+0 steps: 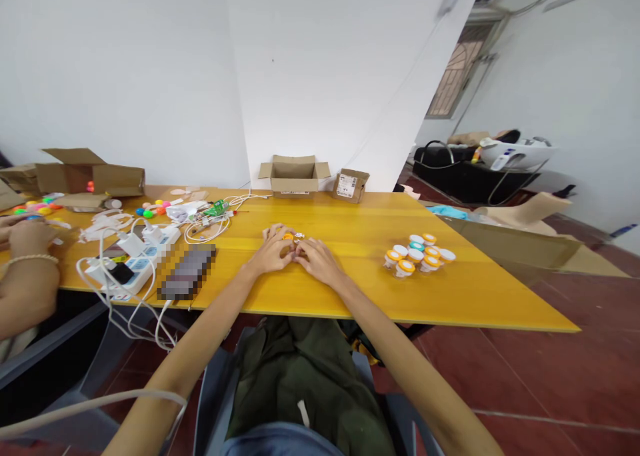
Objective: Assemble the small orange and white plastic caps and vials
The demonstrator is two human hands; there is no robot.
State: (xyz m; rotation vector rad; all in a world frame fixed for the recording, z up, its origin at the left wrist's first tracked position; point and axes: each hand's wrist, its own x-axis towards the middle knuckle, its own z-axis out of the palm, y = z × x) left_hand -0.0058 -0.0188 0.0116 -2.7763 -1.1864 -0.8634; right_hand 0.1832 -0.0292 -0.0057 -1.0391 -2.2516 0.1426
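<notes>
My left hand and my right hand meet over the yellow table, fingers bent and fingertips nearly touching. In the left hand is a small round orange piece, partly covered by the fingers. A small white piece with dark spots shows just beyond the right fingertips; whether it is joined to the orange piece I cannot tell. The right fingers are closed, and what they pinch is hidden. Off to the right stands a group of small clear pieces with orange or teal rims and round white tops.
An open cardboard box and a smaller box stand by the wall. Left lie a power strip with trailing white cables, a blurred-out phone and a green piece. Another person's arm rests at far left.
</notes>
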